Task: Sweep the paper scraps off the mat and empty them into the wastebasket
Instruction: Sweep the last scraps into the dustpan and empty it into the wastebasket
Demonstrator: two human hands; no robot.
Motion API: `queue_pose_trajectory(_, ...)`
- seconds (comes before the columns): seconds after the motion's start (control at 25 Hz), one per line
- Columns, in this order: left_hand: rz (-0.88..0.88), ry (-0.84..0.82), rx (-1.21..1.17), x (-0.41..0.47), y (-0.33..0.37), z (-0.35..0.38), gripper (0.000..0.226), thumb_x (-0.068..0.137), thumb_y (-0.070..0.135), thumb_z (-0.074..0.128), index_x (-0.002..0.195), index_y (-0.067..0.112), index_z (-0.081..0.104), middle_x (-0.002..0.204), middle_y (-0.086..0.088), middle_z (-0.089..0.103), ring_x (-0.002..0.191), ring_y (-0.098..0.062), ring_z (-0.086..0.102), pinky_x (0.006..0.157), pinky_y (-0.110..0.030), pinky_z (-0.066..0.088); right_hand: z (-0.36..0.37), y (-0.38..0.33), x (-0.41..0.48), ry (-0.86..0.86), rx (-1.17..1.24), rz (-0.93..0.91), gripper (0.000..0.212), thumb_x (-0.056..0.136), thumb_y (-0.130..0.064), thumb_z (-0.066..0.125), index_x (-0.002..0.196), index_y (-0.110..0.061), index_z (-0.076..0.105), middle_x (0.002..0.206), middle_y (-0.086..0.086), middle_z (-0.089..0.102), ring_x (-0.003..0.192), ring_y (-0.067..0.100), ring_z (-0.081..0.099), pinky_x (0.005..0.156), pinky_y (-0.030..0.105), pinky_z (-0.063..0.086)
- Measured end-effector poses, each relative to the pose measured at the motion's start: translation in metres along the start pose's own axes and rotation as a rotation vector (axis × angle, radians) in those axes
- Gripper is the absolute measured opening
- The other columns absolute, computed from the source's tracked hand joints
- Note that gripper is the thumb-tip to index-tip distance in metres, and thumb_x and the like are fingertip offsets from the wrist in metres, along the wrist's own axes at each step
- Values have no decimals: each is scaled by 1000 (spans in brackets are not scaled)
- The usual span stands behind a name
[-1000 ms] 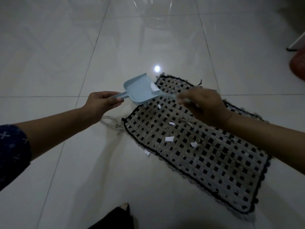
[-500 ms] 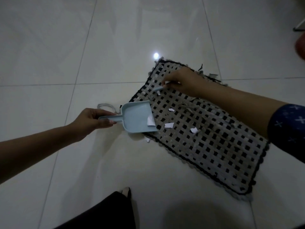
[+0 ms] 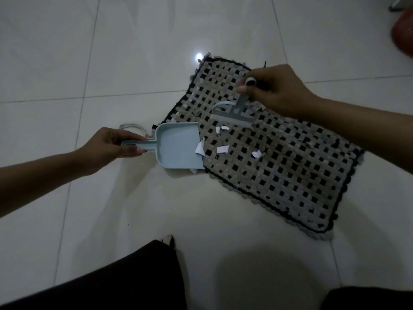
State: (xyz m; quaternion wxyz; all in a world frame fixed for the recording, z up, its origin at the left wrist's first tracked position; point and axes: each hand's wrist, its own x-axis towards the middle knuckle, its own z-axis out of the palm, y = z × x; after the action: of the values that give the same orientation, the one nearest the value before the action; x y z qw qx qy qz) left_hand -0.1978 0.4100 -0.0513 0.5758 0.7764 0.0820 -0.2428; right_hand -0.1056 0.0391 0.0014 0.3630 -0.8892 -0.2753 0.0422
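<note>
A woven black-and-grey mat (image 3: pixel 290 175) lies on the tiled floor. My left hand (image 3: pixel 111 146) grips the handle of a pale blue dustpan (image 3: pixel 176 148), whose open lip rests against the mat's left edge. One white scrap (image 3: pixel 199 148) leans at the pan's mouth. Several more paper scraps (image 3: pixel 222 149) lie on the mat just right of the pan. My right hand (image 3: pixel 274 90) holds a small blue brush (image 3: pixel 232 114) by its handle, with the bristles down on the mat above the scraps. A red wastebasket (image 3: pixel 402 39) shows at the top right edge.
A loose whitish cord (image 3: pixel 134 127) lies on the floor behind the dustpan. My dark-clothed legs (image 3: pixel 134 283) fill the bottom of the view, one foot (image 3: pixel 168 240) pointing at the mat. White glossy tiles (image 3: pixel 111 52) surround the mat.
The brush has come down the mat toward the scraps and now shows clearly below my right hand. The dustpan stays against the mat's left edge with the scrap at its mouth.
</note>
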Motion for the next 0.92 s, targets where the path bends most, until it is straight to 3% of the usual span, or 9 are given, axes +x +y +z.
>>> queue_pose_trajectory(0.08, 5, 11, 26, 2, -1, 5, 31, 74, -4, 70, 104, 3, 68, 99, -10, 73, 85, -12, 69, 75, -16, 53, 1, -4, -9, -94, 152, 88, 17, 92, -22, 59, 93, -8, 68, 83, 15, 70, 68, 22, 68, 62, 33, 59)
queue_pose_trajectory(0.2, 1, -4, 57, 5, -3, 11, 33, 75, -7, 67, 106, 3, 68, 101, -12, 72, 87, -14, 69, 77, -18, 54, 15, -8, -27, -403, 70, 105, 16, 92, -21, 58, 93, -10, 69, 72, 6, 67, 52, 4, 57, 49, 13, 44)
queue_pose_trajectory(0.28, -6, -10, 56, 7, -3, 12, 33, 75, -7, 67, 106, 3, 68, 101, -11, 72, 87, -15, 69, 76, -18, 54, 24, 1, -28, -347, 27, 94, 16, 92, -24, 58, 92, -14, 69, 72, 8, 68, 52, 10, 57, 50, 23, 46)
queue_pose_trajectory(0.4, -13, 14, 53, 6, -5, 9, 33, 74, -8, 67, 105, 4, 68, 102, -9, 72, 86, -13, 69, 74, -16, 54, 22, 15, -16, -166, 45, 160, 17, 92, -26, 58, 93, -13, 69, 81, 15, 70, 70, 30, 66, 66, 44, 57)
queue_pose_trajectory(0.48, -15, -4, 37, 6, -3, 14, 33, 73, -8, 67, 101, 8, 71, 102, -8, 72, 86, -13, 69, 75, -16, 54, 16, 21, -16, -57, 60, 174, 19, 92, -25, 59, 96, -10, 69, 87, 15, 71, 78, 28, 69, 74, 45, 59)
queue_pose_trajectory(0.56, -9, -8, 6, 4, -2, 14, 31, 70, -2, 70, 96, 15, 74, 99, -7, 73, 86, -14, 69, 75, -17, 54, 8, 20, -12, -39, 142, 173, 18, 92, -23, 59, 99, -9, 68, 92, 14, 71, 83, 22, 71, 77, 33, 60)
queue_pose_trajectory(0.68, -1, -34, -31, 2, 1, 11, 32, 59, 14, 82, 90, 20, 76, 95, -5, 74, 86, -13, 70, 75, -17, 54, -18, 17, -8, -268, 265, 257, 21, 90, -20, 59, 102, -3, 67, 94, 6, 71, 83, 11, 71, 72, 18, 58)
queue_pose_trajectory(0.8, 7, -36, -23, 4, -2, 6, 33, 58, 17, 84, 90, 21, 76, 93, -6, 75, 86, -13, 70, 76, -17, 54, -24, 21, -15, -625, 128, 325, 13, 89, -20, 58, 97, -15, 68, 92, 0, 71, 79, 5, 70, 68, 14, 56)
queue_pose_trajectory(0.92, -1, -3, 7, 5, -2, 7, 34, 73, -7, 68, 92, 19, 75, 91, -6, 75, 85, -16, 70, 77, -19, 55, -11, 29, -20, -549, 53, 284, 9, 90, -21, 59, 93, -22, 67, 92, -2, 71, 77, 2, 69, 70, 17, 57)
